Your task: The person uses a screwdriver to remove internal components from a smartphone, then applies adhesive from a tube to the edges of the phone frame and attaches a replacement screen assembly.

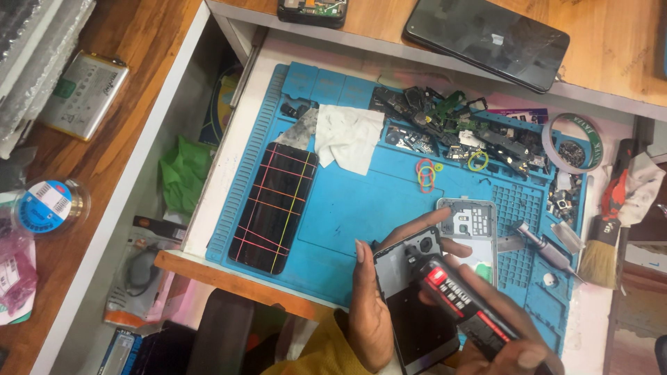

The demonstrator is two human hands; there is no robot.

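Holding one opened phone point(415, 305), two hands point(368, 312) grip one tool point(465, 305).

A blue work mat point(361, 208) covers the desk. On its left lies a dark phone screen point(274, 207) crossed by coloured lines, with a white cloth point(349, 135) just beyond it. Small loose parts point(458, 125) crowd the far edge, beside coloured rubber bands point(425, 173). At right sit a tape roll point(573, 142) and a brush point(602, 248).

Bottom edge crops both hands point(445, 312); phone's point(417, 305) lower end seemingly hidden
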